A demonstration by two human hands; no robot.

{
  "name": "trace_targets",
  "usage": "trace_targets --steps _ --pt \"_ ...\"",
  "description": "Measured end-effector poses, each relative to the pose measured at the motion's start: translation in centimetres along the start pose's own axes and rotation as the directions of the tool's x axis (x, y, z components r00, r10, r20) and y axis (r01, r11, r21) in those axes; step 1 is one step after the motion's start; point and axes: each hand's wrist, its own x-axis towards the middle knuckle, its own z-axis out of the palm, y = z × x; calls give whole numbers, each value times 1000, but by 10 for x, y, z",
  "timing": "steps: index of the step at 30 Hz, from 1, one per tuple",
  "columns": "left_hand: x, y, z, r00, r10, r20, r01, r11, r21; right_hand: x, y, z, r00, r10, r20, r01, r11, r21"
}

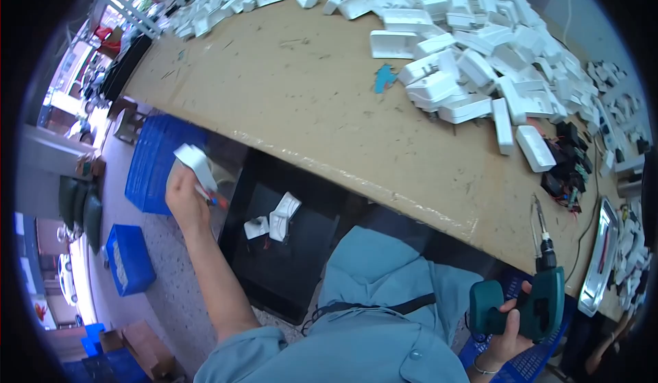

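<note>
My left hand [184,194] is out past the table's near edge, fingers closed round a white plastic housing [197,165]. Red and blue wires show at its lower end. On the right, my right hand [513,331] grips a green soldering gun [550,301], its thin metal tip pointing away over the table's edge. Below and between my hands sits a black tray [295,294] with white plastic housings [281,218] lying in it.
A large pile of white housings [473,40] covers the table's [288,88] far and right parts. At right are black components with wires [569,157] and a shiny metal tray [598,259]. Blue crates [147,170] stand on the floor at left.
</note>
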Motion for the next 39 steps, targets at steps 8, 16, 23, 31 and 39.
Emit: trace_targets --steps 8,16,23,31,39 --pt "-36 -102 -22 780 -476 407 -242 370 897 2 -6 1 1000 -1 13 1 1000 -7" --pt "-37 32 194 585 173 792 -602 747 282 10 -9 7 1000 -3 -17 3 1000 0" --pt "-22 -30 315 485 445 753 -753 650 102 7 -14 10 993 38 -116 -35 999 33" --pt "-9 4 306 650 567 506 -648 762 -20 19 2 -8 990 40 -135 -38 999 20" --pt "-155 15 347 -9 485 875 -901 376 -218 27 7 -21 974 38 -222 -24 997 68"
